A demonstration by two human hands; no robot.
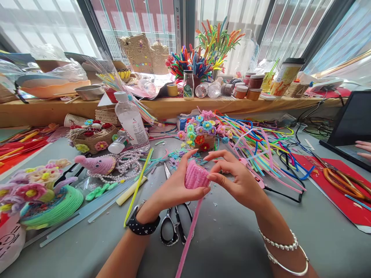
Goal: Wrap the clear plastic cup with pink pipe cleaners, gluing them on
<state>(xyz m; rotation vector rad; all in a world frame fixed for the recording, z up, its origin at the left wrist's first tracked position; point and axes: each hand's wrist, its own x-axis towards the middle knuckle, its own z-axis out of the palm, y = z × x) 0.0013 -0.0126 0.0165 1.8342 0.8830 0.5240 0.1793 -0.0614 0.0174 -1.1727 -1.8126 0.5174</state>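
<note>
A pink coil of wound pipe cleaner (pixel 196 175) sits in my left hand (pixel 174 181), gripped between thumb and fingers. From it a loose pink pipe cleaner tail (pixel 189 239) hangs down toward me. My right hand (pixel 234 179) pinches the right edge of the coil with thumb and forefinger, the other fingers curled above. Under my left hand lie black-handled scissors (pixel 174 227) on the grey table. A yellow-green pipe cleaner (pixel 139 185) and a pale yellow glue stick (pixel 131 191) are left of my wrist.
A pink cone with eyes (pixel 97 164), bead strings (pixel 127 166) and a green flower basket (pixel 52 208) stand left. Behind are a bottle (pixel 130 119), a flower-covered basket (pixel 203 141) and loose pipe cleaners (pixel 261 150). Right are orange-handled scissors (pixel 342 179), a laptop (pixel 350 127) and another person's hand (pixel 364 148).
</note>
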